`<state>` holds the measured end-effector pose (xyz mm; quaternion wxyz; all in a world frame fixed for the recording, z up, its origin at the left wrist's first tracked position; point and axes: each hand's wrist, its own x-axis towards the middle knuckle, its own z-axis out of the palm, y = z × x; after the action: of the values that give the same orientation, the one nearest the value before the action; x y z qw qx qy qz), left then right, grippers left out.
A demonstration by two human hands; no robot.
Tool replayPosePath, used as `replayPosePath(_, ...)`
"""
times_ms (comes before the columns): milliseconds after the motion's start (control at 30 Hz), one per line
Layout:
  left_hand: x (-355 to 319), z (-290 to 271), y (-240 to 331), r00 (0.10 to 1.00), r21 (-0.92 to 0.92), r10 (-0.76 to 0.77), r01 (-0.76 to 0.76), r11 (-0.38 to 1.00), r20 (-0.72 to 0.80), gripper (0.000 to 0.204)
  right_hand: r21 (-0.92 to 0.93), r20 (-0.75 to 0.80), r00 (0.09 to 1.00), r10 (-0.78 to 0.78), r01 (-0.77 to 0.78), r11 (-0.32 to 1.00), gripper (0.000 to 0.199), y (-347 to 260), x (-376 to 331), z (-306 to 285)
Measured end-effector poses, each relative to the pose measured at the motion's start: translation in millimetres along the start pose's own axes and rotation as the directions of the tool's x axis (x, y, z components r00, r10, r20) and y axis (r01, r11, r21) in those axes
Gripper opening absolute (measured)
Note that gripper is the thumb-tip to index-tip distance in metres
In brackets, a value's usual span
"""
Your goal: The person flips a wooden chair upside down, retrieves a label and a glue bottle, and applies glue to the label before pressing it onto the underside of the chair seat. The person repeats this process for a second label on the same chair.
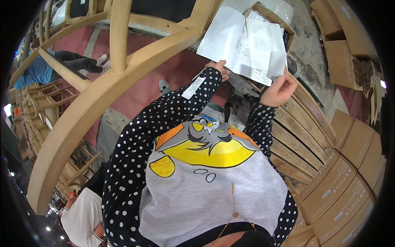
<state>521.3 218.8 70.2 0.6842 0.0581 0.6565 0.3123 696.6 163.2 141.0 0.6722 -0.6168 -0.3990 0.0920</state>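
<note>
Several white sheets of paper (224, 39), some with printed lines, spread at the upper right in front of me. My left hand (218, 69) has its thumb over their lower edge, with the other fingers curled below. Closed in a pinch at the right-hand corner, my right hand (280, 89) grips a small folded flap of the sheets. Behind the papers shows an open cardboard box (269, 11) with papers and clear plastic wrap in it. A white label (193, 87) sticks to my left polka-dot sleeve.
A curved wooden chair frame (82, 108) rises close on the left. Wooden slats (302, 136) lie at the right, beside stacked cardboard boxes (343, 181). More chair frames (51, 101) and two people, one in blue (35, 72) and one in white (84, 214), are at the left.
</note>
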Motion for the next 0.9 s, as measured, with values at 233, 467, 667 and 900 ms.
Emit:
replayPosePath(233, -35.7, -3.1, 21.8, 0.956, -0.563, -0.293, 0.229, 0.794, -0.025, 0.044, 0.056, 0.612, 0.558, -0.560, 0.676, 0.735, 0.018, -68.2, -97.6, 2.3)
replayPosePath(467, -28.5, -11.9, 13.3, 0.973, -0.256, -0.195, 0.221, 0.941, 0.123, 0.038, 0.154, 0.510, 0.820, -0.260, 0.211, 0.965, 0.035, -56.1, -103.6, 0.7)
replayPosePath(667, -29.2, -33.2, 33.2, 0.894, 0.205, -0.281, 0.220, 0.954, 0.347, 0.035, 0.054, 0.573, 0.810, 0.122, -0.186, 0.981, 0.044, -25.3, -127.1, 12.5)
replayPosePath(900, -11.5, -16.2, 78.3, 0.921, 0.537, -0.353, 0.216, 0.816, 0.165, 0.035, -0.057, 0.398, 0.877, 0.270, -0.270, 0.961, 0.057, -21.2, -142.2, 26.7)
